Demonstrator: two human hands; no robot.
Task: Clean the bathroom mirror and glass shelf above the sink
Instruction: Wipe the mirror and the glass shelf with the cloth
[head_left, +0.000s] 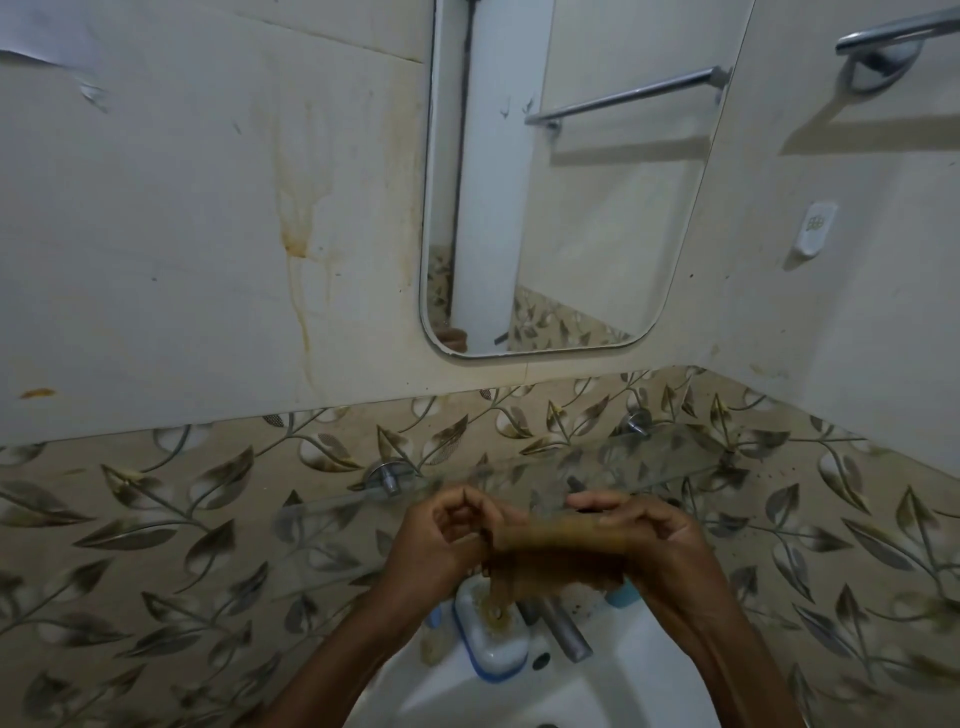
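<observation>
A rounded mirror (566, 208) hangs on the stained white wall. Below it a clear glass shelf (649, 457) sits on two metal brackets against leaf-patterned tiles. Just in front of the shelf's near edge, above the sink, my left hand (441, 540) and my right hand (649, 530) hold a brown cloth (550, 545) stretched between them. Part of the cloth hangs down below my hands. Both hands have their fingers curled around it.
A white sink (597, 686) lies below with a metal tap (566, 629) and a blue-rimmed soap dish (493, 644) on its ledge. A blue object (623, 595) sits right of the tap. A towel bar (893, 31) and a small white holder (813, 228) hang on the right wall.
</observation>
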